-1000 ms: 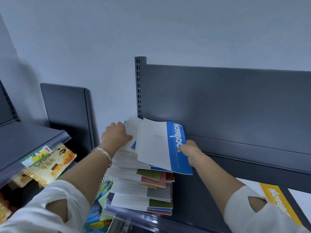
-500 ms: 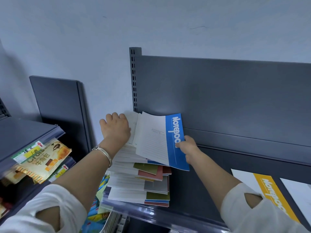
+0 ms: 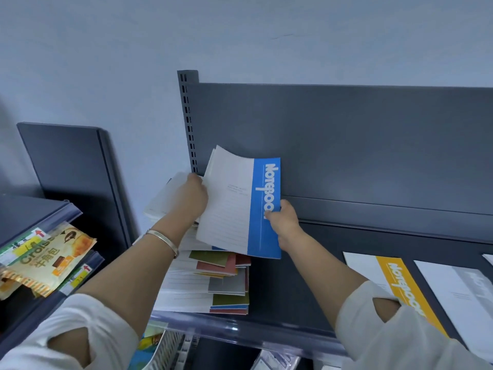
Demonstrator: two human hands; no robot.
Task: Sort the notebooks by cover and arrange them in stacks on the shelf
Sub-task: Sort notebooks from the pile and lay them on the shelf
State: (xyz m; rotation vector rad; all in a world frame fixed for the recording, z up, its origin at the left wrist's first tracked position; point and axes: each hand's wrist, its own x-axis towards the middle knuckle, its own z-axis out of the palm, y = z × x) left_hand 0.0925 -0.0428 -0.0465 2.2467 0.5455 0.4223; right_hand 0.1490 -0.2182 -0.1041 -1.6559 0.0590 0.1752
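Two hands meet at the blue notebook, tilted above the pile at the shelf's left end. The right hand pinches its blue edge. The left hand touches its white edge, fingers hidden, so I cannot tell its grip.

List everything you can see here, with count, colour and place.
blue notebook: one, blue and white, held above the pile
notebook pile: one, mixed green, red, grey and blue covers, shelf's left end
yellow notebook: one, yellow and white, flat on the shelf, right
grey notebook: one, grey and white, right of the yellow one
shelf: one, dark grey, ahead
snack packets: a few, golden, neighbouring shelf at left
bracelet: one, silver, left wrist
left hand: one, on the pile, fingers hidden behind the blue notebook
right hand: one, pinching the blue notebook's right edge
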